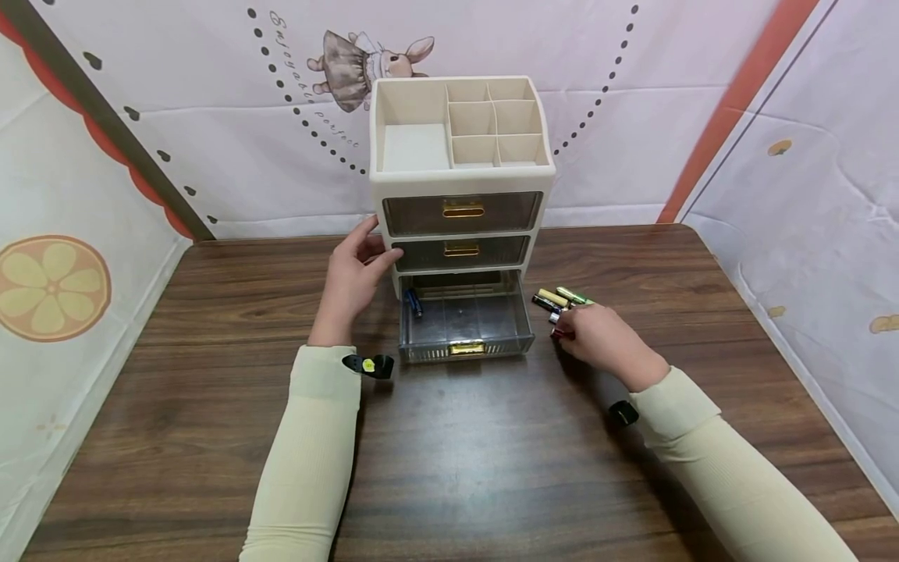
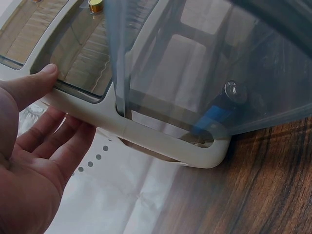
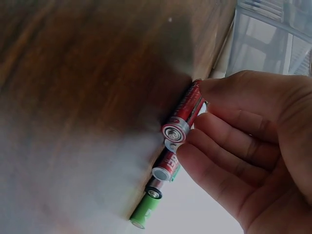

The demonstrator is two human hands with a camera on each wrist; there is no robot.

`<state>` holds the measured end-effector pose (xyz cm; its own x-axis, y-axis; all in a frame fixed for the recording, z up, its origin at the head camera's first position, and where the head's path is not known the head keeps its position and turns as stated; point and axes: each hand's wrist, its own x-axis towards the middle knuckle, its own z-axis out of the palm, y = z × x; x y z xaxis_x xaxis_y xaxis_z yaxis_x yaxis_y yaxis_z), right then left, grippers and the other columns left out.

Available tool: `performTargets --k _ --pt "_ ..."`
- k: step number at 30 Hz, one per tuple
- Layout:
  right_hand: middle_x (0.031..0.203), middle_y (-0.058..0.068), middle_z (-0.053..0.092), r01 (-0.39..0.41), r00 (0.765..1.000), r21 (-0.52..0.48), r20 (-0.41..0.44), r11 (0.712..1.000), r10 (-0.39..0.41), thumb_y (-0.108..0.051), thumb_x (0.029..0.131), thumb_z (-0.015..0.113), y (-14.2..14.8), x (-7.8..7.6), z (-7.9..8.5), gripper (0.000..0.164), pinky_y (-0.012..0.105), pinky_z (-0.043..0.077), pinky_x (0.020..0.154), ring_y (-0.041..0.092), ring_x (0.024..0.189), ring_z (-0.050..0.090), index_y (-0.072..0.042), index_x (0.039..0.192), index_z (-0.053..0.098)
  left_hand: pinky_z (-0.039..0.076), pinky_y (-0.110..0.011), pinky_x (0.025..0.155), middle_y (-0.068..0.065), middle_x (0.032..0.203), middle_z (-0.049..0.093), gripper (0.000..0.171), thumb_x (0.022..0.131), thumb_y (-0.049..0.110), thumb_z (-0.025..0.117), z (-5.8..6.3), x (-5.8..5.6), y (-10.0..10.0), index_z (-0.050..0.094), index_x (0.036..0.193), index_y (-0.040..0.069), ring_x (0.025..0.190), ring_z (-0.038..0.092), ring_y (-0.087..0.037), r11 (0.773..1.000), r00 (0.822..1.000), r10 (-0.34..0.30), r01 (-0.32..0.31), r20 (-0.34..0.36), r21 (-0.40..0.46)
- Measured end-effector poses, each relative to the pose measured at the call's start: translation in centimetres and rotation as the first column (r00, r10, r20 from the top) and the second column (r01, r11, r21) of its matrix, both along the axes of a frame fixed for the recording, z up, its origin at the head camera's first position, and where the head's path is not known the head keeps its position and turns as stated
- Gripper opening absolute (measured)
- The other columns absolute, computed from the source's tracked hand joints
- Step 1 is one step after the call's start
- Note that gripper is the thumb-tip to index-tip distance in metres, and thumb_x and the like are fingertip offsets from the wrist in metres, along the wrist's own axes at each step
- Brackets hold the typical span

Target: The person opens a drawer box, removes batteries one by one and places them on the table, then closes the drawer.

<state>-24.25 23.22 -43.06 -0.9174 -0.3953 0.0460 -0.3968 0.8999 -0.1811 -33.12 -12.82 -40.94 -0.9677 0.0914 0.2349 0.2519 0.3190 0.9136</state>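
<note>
My left hand [image 1: 349, 275] holds the left side of a cream drawer organizer [image 1: 460, 186]. Its thumb lies on the front frame and the other fingers are round the side, as the left wrist view shows. The clear bottom drawer [image 1: 467, 332] is pulled out, with a blue battery [image 1: 413, 303] at its left. To the right of the drawer, my right hand [image 1: 597, 337] pinches a red battery [image 3: 184, 109] between thumb and fingers, close to the tabletop. Beyond it lie a second red battery [image 3: 165, 167], a green battery [image 1: 572, 295], a yellow battery [image 1: 552, 297] and a black battery [image 1: 545, 304].
Two upper drawers with gold handles, the top drawer [image 1: 463, 213] and the middle drawer [image 1: 461, 252], are closed. Open compartments [image 1: 472, 119] form the organizer's top. The brown wooden table [image 1: 449, 460] is backed by a printed cloth [image 1: 463, 39].
</note>
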Motion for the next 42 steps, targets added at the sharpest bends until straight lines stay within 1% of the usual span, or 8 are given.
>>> performTargets --k 5,9,15,22,26,31,37,42 --pt "0.061 -0.006 0.058 -0.004 0.999 -0.005 -0.034 1.0 0.004 -0.013 0.083 0.073 -0.1 0.1 0.5 0.014 0.037 0.045 0.053 0.013 0.055 0.05 -0.013 0.071 0.065 0.05 -0.042 0.097 -0.014 0.12 0.064 0.062 0.09 0.027 0.069 0.0 0.0 -0.1 0.043 0.146 0.03 0.115 0.061 -0.024 1.0 1.0 0.0 0.0 0.0 -0.004" --pt "0.065 -0.003 0.063 0.004 1.0 -0.013 -0.024 1.0 -0.005 -0.015 0.083 0.074 -0.2 0.2 1.3 0.008 0.038 0.047 0.055 0.014 0.057 0.053 -0.008 0.08 0.07 0.049 -0.042 0.097 -0.014 0.121 0.064 0.062 0.09 0.027 0.069 0.0 0.0 -0.1 0.043 0.146 0.03 0.115 0.061 -0.025 1.0 1.0 -0.003 0.003 0.001 -0.005" --pt "0.074 0.002 0.068 0.006 1.0 -0.034 0.005 0.999 -0.006 -0.017 0.081 0.076 -0.4 0.2 2.9 0.018 0.041 0.051 0.063 0.016 0.065 0.059 -0.003 0.092 0.073 0.049 -0.042 0.098 -0.014 0.119 0.064 0.061 0.09 0.028 0.069 0.0 0.0 -0.1 0.044 0.145 0.031 0.115 0.061 -0.025 1.0 1.0 -0.004 0.004 0.002 -0.002" --pt "0.071 -0.002 0.064 -0.007 1.0 -0.083 -0.009 0.997 0.006 -0.015 0.08 0.076 -0.8 0.3 4.0 0.014 0.034 0.047 0.061 0.012 0.063 0.054 -0.006 0.09 0.072 0.048 -0.042 0.099 -0.015 0.118 0.065 0.06 0.09 0.027 0.07 0.0 0.0 -0.1 0.045 0.145 0.032 0.114 0.061 -0.025 1.0 1.0 -0.001 0.001 -0.003 -0.003" --pt "0.076 0.001 0.066 -0.023 0.999 -0.118 -0.026 0.993 0.02 -0.014 0.082 0.072 -1.2 0.4 4.5 0.015 0.034 0.048 0.063 0.014 0.067 0.058 -0.005 0.095 0.071 0.048 -0.042 0.099 -0.015 0.117 0.065 0.059 0.09 0.027 0.069 0.0 0.0 -0.1 0.045 0.145 0.031 0.113 0.061 -0.025 1.0 1.0 -0.002 0.002 -0.013 -0.004" --pt "0.079 0.003 0.066 -0.059 0.997 -0.137 -0.066 0.989 0.051 -0.014 0.083 0.07 -1.9 0.4 4.9 0.017 0.036 0.048 0.065 0.015 0.07 0.057 -0.006 0.098 0.07 0.048 -0.042 0.099 -0.015 0.116 0.065 0.06 0.09 0.026 0.07 0.0 0.1 0.0 0.046 0.145 0.03 0.112 0.062 -0.025 1.0 1.0 -0.003 0.003 -0.02 -0.003" --pt "0.078 0.004 0.066 -0.125 0.986 -0.192 -0.137 0.973 0.1 -0.014 0.083 0.071 -2.9 0.4 4.8 0.014 0.033 0.047 0.064 0.015 0.069 0.056 -0.006 0.095 0.07 0.048 -0.042 0.099 -0.015 0.116 0.065 0.059 0.091 0.027 0.069 0.0 0.1 0.0 0.045 0.145 0.03 0.113 0.061 -0.025 1.0 1.0 -0.003 0.002 -0.018 -0.006" --pt "0.084 0.006 0.067 -0.139 0.981 -0.26 -0.165 0.956 0.098 -0.016 0.084 0.072 -3.9 0.3 4.7 0.017 0.033 0.049 0.066 0.018 0.073 0.059 -0.006 0.098 0.07 0.048 -0.042 0.099 -0.015 0.117 0.064 0.06 0.09 0.027 0.069 0.1 0.1 0.0 0.045 0.145 0.031 0.114 0.061 -0.026 1.0 1.0 0.0 0.0 -0.01 -0.009"
